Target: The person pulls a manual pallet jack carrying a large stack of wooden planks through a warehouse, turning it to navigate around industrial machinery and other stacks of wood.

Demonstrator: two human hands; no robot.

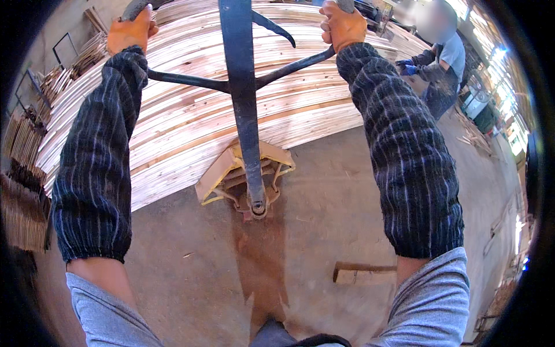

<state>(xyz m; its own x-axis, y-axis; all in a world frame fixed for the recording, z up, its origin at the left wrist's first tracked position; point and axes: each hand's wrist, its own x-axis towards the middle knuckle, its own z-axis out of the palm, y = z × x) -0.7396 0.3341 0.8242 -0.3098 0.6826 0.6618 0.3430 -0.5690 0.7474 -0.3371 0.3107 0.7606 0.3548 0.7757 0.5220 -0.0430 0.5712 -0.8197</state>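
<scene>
Left hand [130, 30]: I have it in an orange glove, fingers wrapped tight round the left end of the handle [243, 81]; a dark striped sleeve covers the forearm.
Right hand [341, 24]: also gloved in orange, it is clenched on the right end of the handle, near the top edge of the view.
Handle: a dark metal loop with a straight shaft down the middle of the picture; a curved lever sits just right of the shaft near the top.
Jack base [245, 173]: yellow housing at the shaft's foot, standing on the floor against the lower edge of the stack.
Stack [191, 121]: pale wooden slats piled flat in many layers, filling the upper middle, behind the handle.
Floor [324, 214]: grey concrete with a rusty stain below the base.
Offcut [361, 273]: a short wooden piece lying on the floor near my right elbow.
Co-worker [442, 63]: a person in a blue shirt and blue gloves, at the stack's far right corner.
Bundles [23, 173]: darker slat bundles along the left rim.
</scene>
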